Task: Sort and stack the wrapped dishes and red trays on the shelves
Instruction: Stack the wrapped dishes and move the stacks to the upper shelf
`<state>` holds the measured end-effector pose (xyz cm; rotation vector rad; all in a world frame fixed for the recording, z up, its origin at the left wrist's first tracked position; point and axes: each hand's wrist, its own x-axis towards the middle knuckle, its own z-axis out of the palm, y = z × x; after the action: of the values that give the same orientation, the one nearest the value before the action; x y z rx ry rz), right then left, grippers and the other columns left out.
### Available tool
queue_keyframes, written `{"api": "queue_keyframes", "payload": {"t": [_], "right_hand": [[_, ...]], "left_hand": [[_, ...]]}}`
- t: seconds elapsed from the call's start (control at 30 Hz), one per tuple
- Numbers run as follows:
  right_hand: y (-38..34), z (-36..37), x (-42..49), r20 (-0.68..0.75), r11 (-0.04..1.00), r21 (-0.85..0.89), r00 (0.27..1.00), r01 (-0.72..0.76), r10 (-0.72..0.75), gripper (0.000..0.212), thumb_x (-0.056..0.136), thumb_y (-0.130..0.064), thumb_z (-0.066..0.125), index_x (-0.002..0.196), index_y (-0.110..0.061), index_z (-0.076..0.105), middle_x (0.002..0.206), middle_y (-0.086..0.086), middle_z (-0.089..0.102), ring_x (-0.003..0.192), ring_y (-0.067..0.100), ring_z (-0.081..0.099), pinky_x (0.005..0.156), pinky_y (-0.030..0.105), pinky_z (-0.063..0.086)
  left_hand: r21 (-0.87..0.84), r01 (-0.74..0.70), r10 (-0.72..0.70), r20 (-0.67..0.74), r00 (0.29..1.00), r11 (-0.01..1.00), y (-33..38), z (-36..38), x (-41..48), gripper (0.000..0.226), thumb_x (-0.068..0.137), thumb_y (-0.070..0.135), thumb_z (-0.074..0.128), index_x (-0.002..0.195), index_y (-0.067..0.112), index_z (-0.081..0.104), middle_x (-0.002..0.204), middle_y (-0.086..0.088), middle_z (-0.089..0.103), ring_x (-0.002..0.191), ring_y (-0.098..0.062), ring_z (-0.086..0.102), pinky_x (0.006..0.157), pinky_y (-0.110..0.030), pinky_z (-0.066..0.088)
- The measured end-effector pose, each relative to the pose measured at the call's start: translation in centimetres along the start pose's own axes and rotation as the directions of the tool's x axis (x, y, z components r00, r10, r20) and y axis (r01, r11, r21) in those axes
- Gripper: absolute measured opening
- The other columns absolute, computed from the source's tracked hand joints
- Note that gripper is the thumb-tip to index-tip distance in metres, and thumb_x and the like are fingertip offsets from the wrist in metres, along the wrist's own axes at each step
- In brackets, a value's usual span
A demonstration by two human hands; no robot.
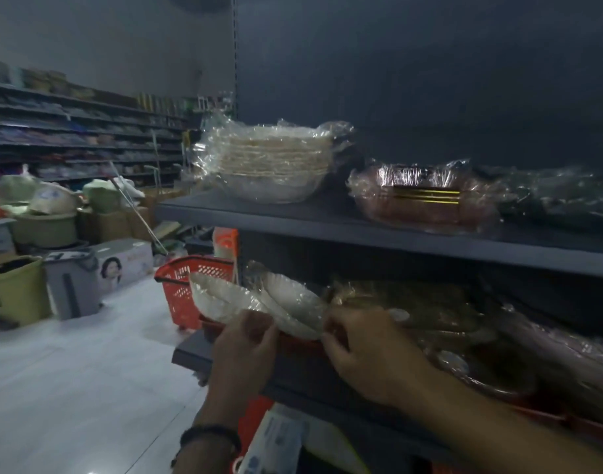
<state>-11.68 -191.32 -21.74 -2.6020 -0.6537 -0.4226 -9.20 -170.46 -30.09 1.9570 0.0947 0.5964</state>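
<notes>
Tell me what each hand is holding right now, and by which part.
Both hands grip the plastic-wrapped white dishes at their near lower edge: left hand at the middle, right hand at the right end.

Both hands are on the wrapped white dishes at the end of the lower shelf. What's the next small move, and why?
Probably push the wrapped white dishes back and lay them flat. They lean tilted on a red tray at the lower shelf's open left end, with the left hand and right hand steadying their near edge, so they look likely to slide if released.
</notes>
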Motion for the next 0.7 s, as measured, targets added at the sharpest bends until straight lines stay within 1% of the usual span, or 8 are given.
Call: {"api": "queue_keyframes", "payload": {"t": [0.07,0.17,0.27,0.33,0.4,0.53,0.6,0.7], "right_hand": [[1.7,3.9,-0.5,0.063,0.994,0.044,0.993,-0.105,0.102,0.016,0.096,-0.043,0.057,0.100,-0.031,0.067,0.095,-0.011,0.073,0.087,0.009,0.067,0.084,0.038,0.058],[3.9,8.7,0.4,0.137,0.960,0.083,0.957,-0.269,0.256,0.037,0.097,-0.039,0.058,0.133,-0.033,0.062,0.133,-0.003,0.064,0.123,0.021,0.060,0.103,0.030,0.049],[5.0,12.9,2.5,0.067,0.951,0.124,0.959,-0.283,0.276,0.044,0.096,-0.038,0.053,0.140,-0.039,0.054,0.138,-0.002,0.065,0.127,0.024,0.062,0.104,0.035,0.051],[5.1,14.9,4.3,0.034,0.939,0.145,0.950,-0.311,0.310,0.050,0.099,-0.041,0.050,0.148,-0.046,0.042,0.141,-0.003,0.065,0.131,0.025,0.060,0.109,0.040,0.050],[5.2,16.6,6.3,-0.007,0.945,0.139,0.954,-0.295,0.299,0.055,0.100,-0.043,0.046,0.153,-0.045,0.034,0.140,-0.004,0.066,0.132,0.025,0.060,0.111,0.044,0.049],[5.8,19.2,9.8,0.030,0.954,0.027,0.954,-0.299,0.298,0.062,0.090,-0.058,0.020,0.138,-0.032,0.049,0.130,-0.002,0.067,0.119,0.028,0.068,0.101,0.044,0.055],[5.3,19.3,10.6,0.069,0.938,0.013,0.936,-0.348,0.346,0.048,0.096,-0.051,0.029,0.125,-0.024,0.056,0.124,0.006,0.067,0.117,0.032,0.067,0.098,0.042,0.054],[4.9,19.4,11.2,-0.002,0.911,0.072,0.914,-0.405,0.406,0.021,0.105,-0.029,0.045,0.112,-0.018,0.061,0.119,0.010,0.070,0.117,0.035,0.065,0.096,0.039,0.048]], "left_hand": [[0.057,0.049,-0.049,-0.001,0.999,0.997,-2.6,1.6,-0.8,0.012,0.092,0.020,0.072,0.102,0.027,0.072,0.101,0.013,0.075,0.099,-0.011,0.071,0.087,-0.034,0.057],[0.174,0.111,-0.124,0.069,0.990,0.979,-4.4,3.2,-0.3,0.007,0.085,0.015,0.069,0.091,0.018,0.068,0.090,0.005,0.068,0.092,-0.021,0.067,0.069,-0.025,0.044],[0.174,0.104,-0.125,0.115,0.985,0.979,-4.7,4.0,0.6,0.005,0.085,0.025,0.065,0.087,0.021,0.067,0.086,0.005,0.070,0.080,-0.017,0.066,0.059,-0.021,0.042],[0.168,0.086,-0.106,0.116,0.987,0.982,-5.2,4.2,1.2,0.011,0.088,0.026,0.067,0.098,0.027,0.073,0.094,0.010,0.073,0.083,-0.008,0.067,0.060,-0.013,0.044],[0.127,0.109,-0.122,0.103,0.987,0.986,-5.9,4.1,1.7,0.019,0.089,0.021,0.070,0.105,0.030,0.075,0.103,0.014,0.075,0.091,0.000,0.068,0.064,-0.004,0.044],[0.109,0.107,-0.114,0.059,0.992,0.988,-6.4,3.8,2.2,0.017,0.094,0.019,0.071,0.091,0.035,0.073,0.095,0.013,0.075,0.083,-0.002,0.070,0.063,-0.011,0.050],[0.116,0.098,-0.108,0.082,0.991,0.988,-6.4,3.8,2.2,0.015,0.096,0.020,0.070,0.092,0.033,0.074,0.092,0.013,0.075,0.081,-0.002,0.070,0.064,-0.015,0.053],[0.108,0.097,-0.106,0.074,0.992,0.989,-6.6,3.7,2.2,0.011,0.096,0.024,0.070,0.100,0.034,0.075,0.096,0.016,0.075,0.086,0.000,0.070,0.071,-0.019,0.055]]}}
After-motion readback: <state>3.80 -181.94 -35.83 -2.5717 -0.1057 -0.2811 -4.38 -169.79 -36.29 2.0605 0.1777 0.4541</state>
